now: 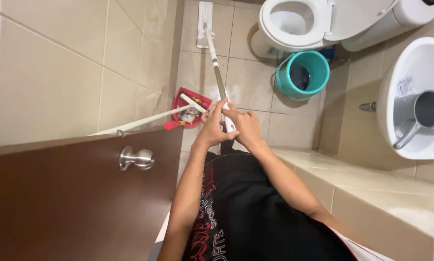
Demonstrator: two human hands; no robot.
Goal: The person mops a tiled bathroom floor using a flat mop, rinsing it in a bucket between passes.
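White and silver, the long mop pole (218, 72) leans up from the beige tiled floor (248, 87), its flat white head (205, 17) down near the white toilet (299, 21). Both hands grip the pole's top end, left hand (213, 126) beside right hand (244, 125). A teal bucket (304, 75) stands nearby, and a red dustpan (191, 110) sits by the wall.
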